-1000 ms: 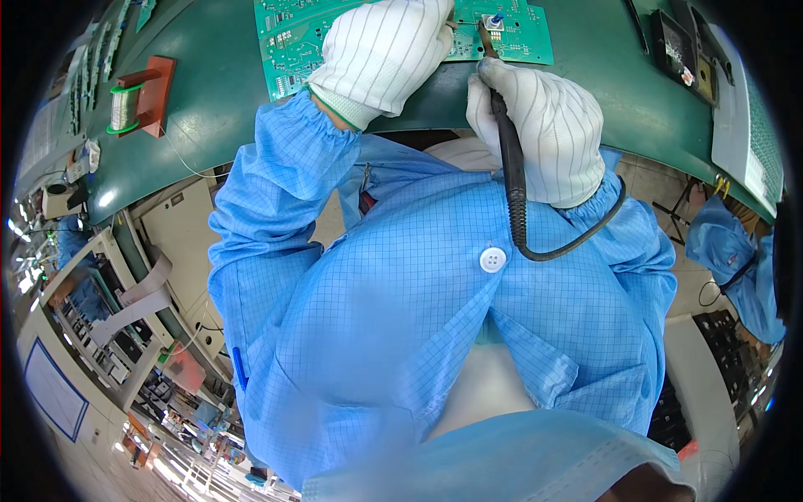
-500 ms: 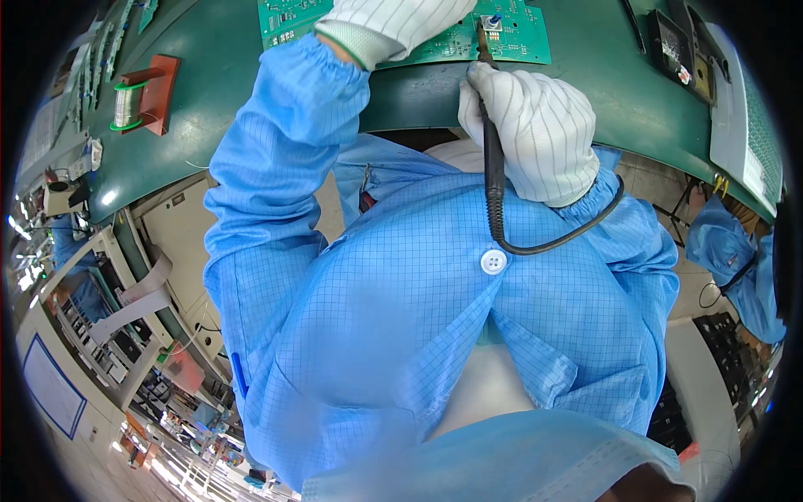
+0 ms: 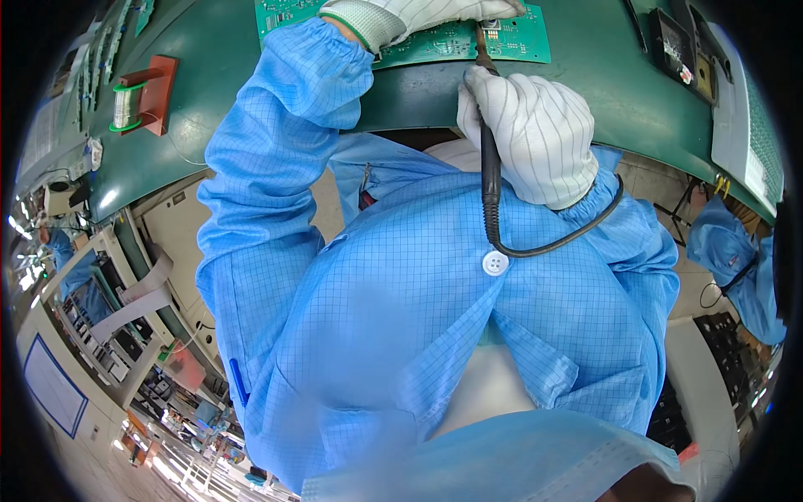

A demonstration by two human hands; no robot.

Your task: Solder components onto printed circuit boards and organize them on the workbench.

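Note:
In a white striped glove, my right hand (image 3: pixel 535 134) wraps round the black handle of a soldering iron (image 3: pixel 491 167). The iron's tip points away from me at a small part on a green circuit board (image 3: pixel 514 46) lying at the bench's near edge. My left hand (image 3: pixel 427 15), gloved the same way, reaches across the board from the left. Its fingers lie together over the part beside the iron tip; the picture's top edge cuts the hand off, and anything between the fingers is hidden. The iron's cord loops right past my sleeve.
A solder wire spool (image 3: pixel 127 109) sits on a red stand (image 3: pixel 163 96) on the green bench (image 3: pixel 209 92) at left, its thin wire trailing near the edge. At right are a dark tray-like box (image 3: pixel 672 50) and a pale perforated panel (image 3: pixel 753 142). Another person's blue sleeve (image 3: pixel 723 243) shows far right.
My left hand has moved right and its fingers now cover the small part with the blue top. The iron has shifted only slightly. Wire near the spool lies differently.

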